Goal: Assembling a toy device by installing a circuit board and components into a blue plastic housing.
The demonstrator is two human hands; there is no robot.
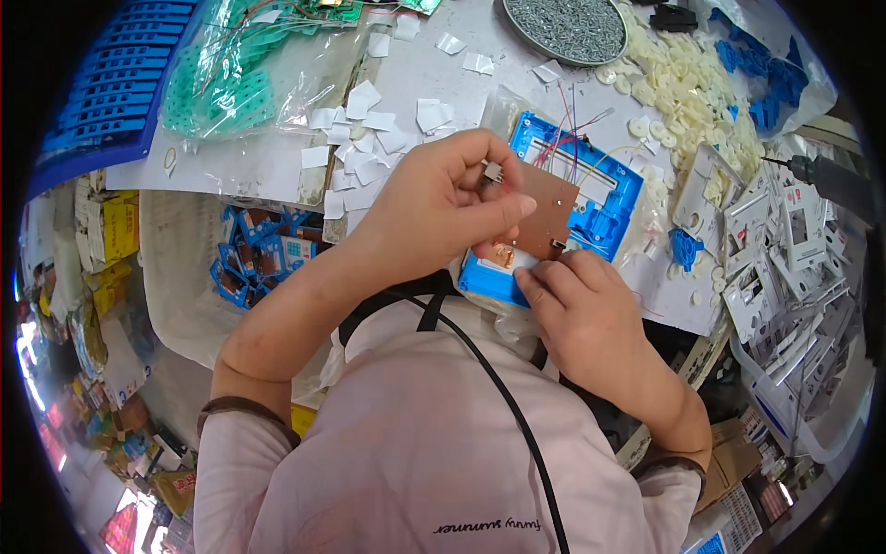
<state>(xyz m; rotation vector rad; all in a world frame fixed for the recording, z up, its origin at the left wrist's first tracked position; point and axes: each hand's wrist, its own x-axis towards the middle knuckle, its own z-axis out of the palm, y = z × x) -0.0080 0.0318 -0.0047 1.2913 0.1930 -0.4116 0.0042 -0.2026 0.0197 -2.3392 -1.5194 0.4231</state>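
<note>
Fingers of the left hand (pixel 443 203) clamped on a brown circuit board (pixel 552 210); right hand (pixel 588 300) fingers bent, grip cannot be told.
White surface (pixel 277 171) carries an open blue casing (pixel 626 196); the board lies over the casing's nearer part, right fingertips (pixel 524 275) just beside its lower edge; a small metal part (pixel 493 173) shows among the left fingers.

A round dish (pixel 585 64) heaped with small metal pieces (pixel 565 26) stands at the far side, beside a spread of cream plastic discs (pixel 690 74). White paper pieces (pixel 363 100) lie scattered to its left, near a clear bag (pixel 303 92) of green parts (pixel 242 103); at the right, white plastic shells (pixel 801 226) fill a translucent bin (pixel 777 404) near a dark screwdriver (pixel 826 174)
</note>
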